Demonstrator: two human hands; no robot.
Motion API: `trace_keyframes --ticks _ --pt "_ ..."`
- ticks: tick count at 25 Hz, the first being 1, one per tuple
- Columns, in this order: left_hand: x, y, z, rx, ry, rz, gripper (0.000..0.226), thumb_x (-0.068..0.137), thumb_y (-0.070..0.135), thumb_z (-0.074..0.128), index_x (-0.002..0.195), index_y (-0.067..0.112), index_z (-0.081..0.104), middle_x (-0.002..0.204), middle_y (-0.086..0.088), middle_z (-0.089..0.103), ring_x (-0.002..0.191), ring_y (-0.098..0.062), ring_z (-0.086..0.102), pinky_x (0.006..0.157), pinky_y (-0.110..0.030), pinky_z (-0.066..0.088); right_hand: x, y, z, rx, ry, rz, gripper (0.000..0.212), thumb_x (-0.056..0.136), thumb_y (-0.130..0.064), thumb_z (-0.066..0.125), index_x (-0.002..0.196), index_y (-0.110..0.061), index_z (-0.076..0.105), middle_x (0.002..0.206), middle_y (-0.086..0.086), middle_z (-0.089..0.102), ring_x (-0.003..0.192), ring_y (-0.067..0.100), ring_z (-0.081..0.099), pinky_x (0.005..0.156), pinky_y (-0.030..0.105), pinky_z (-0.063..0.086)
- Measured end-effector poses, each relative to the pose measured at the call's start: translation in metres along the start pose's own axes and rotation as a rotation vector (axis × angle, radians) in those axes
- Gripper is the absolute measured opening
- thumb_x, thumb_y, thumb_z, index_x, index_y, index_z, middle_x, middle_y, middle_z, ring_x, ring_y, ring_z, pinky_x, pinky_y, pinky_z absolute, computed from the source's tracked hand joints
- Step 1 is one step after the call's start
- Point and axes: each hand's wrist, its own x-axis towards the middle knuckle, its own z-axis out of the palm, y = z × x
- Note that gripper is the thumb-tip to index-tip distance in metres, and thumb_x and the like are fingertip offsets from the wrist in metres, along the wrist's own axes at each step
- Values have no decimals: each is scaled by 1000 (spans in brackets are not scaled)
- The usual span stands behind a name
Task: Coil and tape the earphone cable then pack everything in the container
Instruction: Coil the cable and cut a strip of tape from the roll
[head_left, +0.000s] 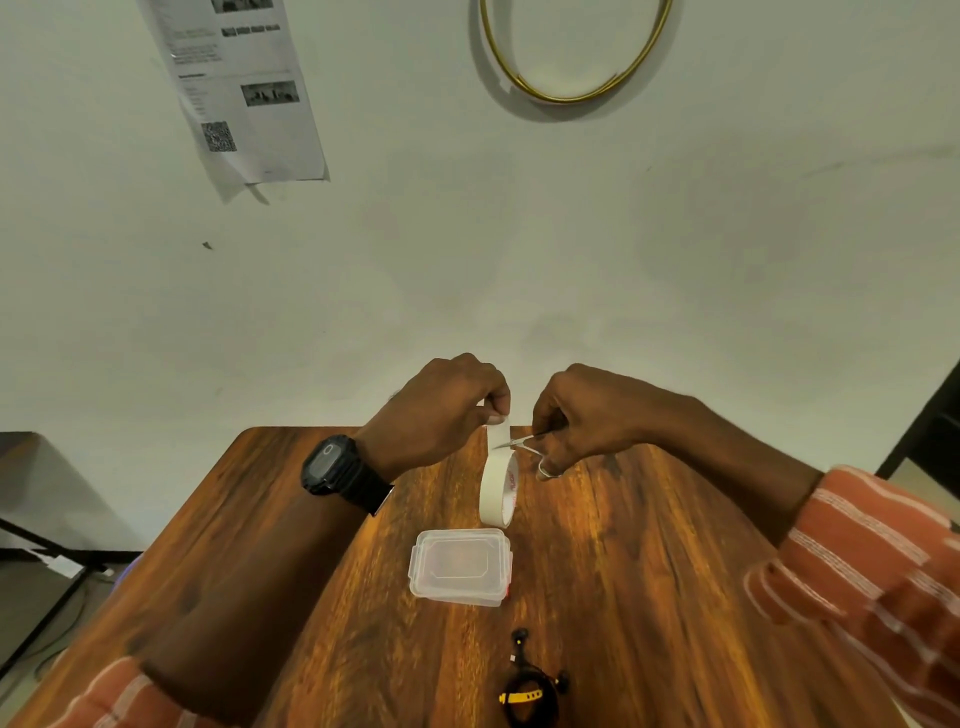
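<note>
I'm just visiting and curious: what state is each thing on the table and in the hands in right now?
Tape roll: on edge, strip pulled up.
Left hand: pinching the strip's end.
Right hand: holding scissors at the strip.
Container: lid on.
Earphone cable: coiled, banded yellow, on the table.

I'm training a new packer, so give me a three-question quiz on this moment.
1. True or false: the container has its lid on.
2. What does the right hand hold? A) scissors B) pen C) earphones
3. What hangs from the strip pinched by the left hand?

Key: 1. True. 2. A, small scissors aimed at the strip. 3. The tape roll, above the table; the coiled earphones lie nearer the person.
</note>
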Motion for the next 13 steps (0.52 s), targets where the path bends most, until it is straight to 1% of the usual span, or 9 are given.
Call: trace_keyframes --ticks 1,3,5,8,9,10,12,13 --pt "-1 -1 -1 2 4 3 7 89 11 68 92 18 67 92 2 70 85 -13 58 79 -37 53 1 0 0 4 -8 0 44 72 -39 82 106 -13 76 98 -1 75 78 12 69 73 28 59" --pt "-1 -3 -3 -4 19 -2 8 89 11 67 92 18 67 92 3 70 86 -13 58 79 -36 52 2 1 -1 18 3 -23 31 75 -27 82 102 -12 77 87 -5 73 70 6 66 66 22 52" --pt "-2 -5 -4 -38 38 -25 8 90 11 66 92 19 66 91 5 69 86 -10 58 79 -34 52 0 2 0 79 9 -54 21 77 -20 81 97 -13 78 80 -9 71 65 5 65 63 19 48" --pt "-2 -8 -1 -99 68 -60 6 91 13 65 92 20 65 90 11 65 85 -6 56 80 -31 51 -8 10 12 283 -28 -38 20 78 -30 80 94 -17 78 78 -8 72 68 8 66 65 19 49" --pt "-3 -8 2 -125 79 -84 6 91 14 65 92 19 65 89 13 63 84 -4 56 80 -31 51 -11 16 21 395 -42 -21 20 80 -29 78 95 -16 78 80 -5 73 71 11 66 67 22 50" --pt "-3 -8 5 -155 91 -112 6 91 14 65 92 19 64 88 15 61 82 -2 56 81 -32 52 -16 23 35 544 -50 -6 19 83 -23 76 99 -14 77 82 -2 74 73 16 66 70 25 52" --pt "-7 -6 16 -221 117 -158 6 92 14 64 91 20 64 87 15 61 83 0 57 82 -31 52 -30 38 67 902 -51 50 23 86 -10 71 109 -8 75 88 4 75 80 22 69 75 31 57" --pt "-9 -3 22 -261 122 -172 6 92 14 64 91 20 64 88 14 62 85 -1 59 82 -30 52 -38 44 87 1092 -54 93 27 86 -6 70 112 -5 73 93 10 75 87 26 71 79 35 60"
